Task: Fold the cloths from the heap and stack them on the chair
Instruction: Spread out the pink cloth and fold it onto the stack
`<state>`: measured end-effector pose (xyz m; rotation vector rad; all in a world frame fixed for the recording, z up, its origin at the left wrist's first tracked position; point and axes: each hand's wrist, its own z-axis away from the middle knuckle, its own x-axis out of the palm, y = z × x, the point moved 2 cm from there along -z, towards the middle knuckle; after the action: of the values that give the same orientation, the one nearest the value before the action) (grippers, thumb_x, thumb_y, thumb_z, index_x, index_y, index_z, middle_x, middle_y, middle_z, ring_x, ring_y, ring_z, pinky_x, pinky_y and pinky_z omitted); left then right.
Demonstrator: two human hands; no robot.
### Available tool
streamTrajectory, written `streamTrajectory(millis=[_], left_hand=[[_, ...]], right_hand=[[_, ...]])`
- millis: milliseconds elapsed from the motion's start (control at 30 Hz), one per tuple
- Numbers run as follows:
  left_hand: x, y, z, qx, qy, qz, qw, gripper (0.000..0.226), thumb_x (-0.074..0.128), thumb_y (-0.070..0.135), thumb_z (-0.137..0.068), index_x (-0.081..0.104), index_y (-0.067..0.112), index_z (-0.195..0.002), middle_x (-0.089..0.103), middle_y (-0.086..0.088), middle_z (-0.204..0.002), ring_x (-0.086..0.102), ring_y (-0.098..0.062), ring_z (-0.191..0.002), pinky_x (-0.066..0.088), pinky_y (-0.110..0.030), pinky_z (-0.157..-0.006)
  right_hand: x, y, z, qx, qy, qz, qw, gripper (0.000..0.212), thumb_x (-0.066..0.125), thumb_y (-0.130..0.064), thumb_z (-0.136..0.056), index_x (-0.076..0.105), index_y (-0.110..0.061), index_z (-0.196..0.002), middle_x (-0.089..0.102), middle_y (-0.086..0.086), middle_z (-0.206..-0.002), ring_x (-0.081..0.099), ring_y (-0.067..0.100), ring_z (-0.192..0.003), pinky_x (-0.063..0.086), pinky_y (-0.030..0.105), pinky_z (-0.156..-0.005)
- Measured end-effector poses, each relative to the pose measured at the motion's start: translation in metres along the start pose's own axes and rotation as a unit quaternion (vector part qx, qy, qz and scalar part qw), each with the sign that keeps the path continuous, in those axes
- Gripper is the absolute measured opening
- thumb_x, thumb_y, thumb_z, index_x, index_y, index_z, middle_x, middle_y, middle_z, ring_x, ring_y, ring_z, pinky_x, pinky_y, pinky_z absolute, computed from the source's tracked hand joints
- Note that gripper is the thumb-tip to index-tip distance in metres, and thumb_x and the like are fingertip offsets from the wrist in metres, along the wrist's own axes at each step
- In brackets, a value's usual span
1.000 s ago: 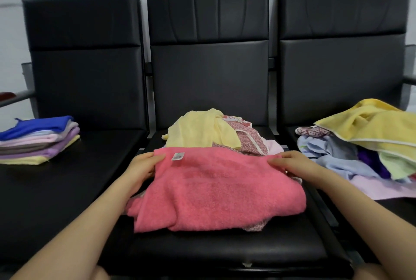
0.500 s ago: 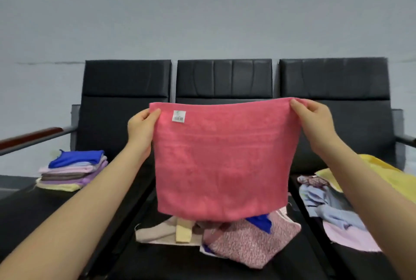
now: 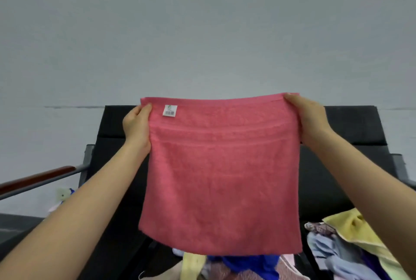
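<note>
— What had changed at inspection?

— The pink towel [image 3: 221, 176], half a second earlier held lower before the chairs [image 3: 351, 126], was raised higher and hung flat, clear of the heap [image 3: 236, 266]. Left hand [image 3: 137, 126] pinched its top left corner beside the white label [image 3: 170, 110]; right hand [image 3: 306, 117] pinched the top right. Judged: spread and ready for its first fold.

— Anything obscured?

— The folded stack was all but hidden behind the left forearm; the towel screened most of the heap.
</note>
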<state>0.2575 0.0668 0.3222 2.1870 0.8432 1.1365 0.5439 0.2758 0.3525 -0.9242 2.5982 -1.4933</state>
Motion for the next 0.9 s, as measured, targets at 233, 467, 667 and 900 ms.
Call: streamTrajectory(millis=[233, 467, 667, 900], left_hand=[[-0.021, -0.050, 0.002, -0.110, -0.088, -0.140, 0.980, 0.007, 0.065, 0.017, -0.090, 0.070, 0.012, -0.092, 0.067, -0.004, -0.080, 0.060, -0.013, -0.067, 0.050, -0.026, -0.062], [-0.099, -0.188, 0.042, -0.195, -0.152, -0.347, 0.904, 0.018, 0.058, 0.000, -0.090, 0.071, 0.012, -0.092, 0.062, -0.001, -0.074, 0.051, -0.010, -0.060, 0.039, -0.014, -0.044], [-0.116, -0.261, 0.058, -0.200, -0.107, -0.363, 0.904, 0.035, 0.058, 0.002, -0.087, 0.067, 0.011, -0.120, 0.068, -0.007, -0.109, 0.061, -0.016, -0.089, 0.048, -0.026, -0.078], [-0.111, -0.314, 0.044, -0.247, -0.038, -0.345, 0.905, 0.026, 0.060, 0.011, -0.089, 0.070, 0.012, -0.114, 0.065, -0.002, -0.112, 0.059, -0.017, -0.100, 0.047, -0.030, -0.089]], right_hand=[[-0.018, 0.060, -0.014, 0.113, -0.032, 0.154, 0.981, 0.016, 0.071, -0.024, -0.085, 0.067, -0.008, -0.085, 0.059, 0.004, -0.074, 0.053, 0.015, -0.063, 0.042, 0.026, -0.056], [-0.084, 0.202, 0.026, 0.272, -0.202, 0.407, 0.848, 0.016, 0.068, -0.017, -0.088, 0.067, -0.008, -0.075, 0.037, 0.003, -0.058, 0.031, 0.009, -0.046, 0.019, 0.017, -0.040], [-0.092, 0.278, 0.031, 0.234, -0.156, 0.432, 0.857, 0.034, 0.063, -0.006, -0.090, 0.059, -0.015, -0.057, 0.040, 0.001, -0.047, 0.033, 0.014, -0.045, 0.026, 0.018, -0.038], [-0.081, 0.343, 0.021, 0.212, -0.047, 0.485, 0.847, 0.030, 0.055, -0.003, -0.085, 0.071, -0.003, -0.111, 0.070, 0.017, -0.101, 0.064, 0.031, -0.095, 0.052, 0.038, -0.089]])
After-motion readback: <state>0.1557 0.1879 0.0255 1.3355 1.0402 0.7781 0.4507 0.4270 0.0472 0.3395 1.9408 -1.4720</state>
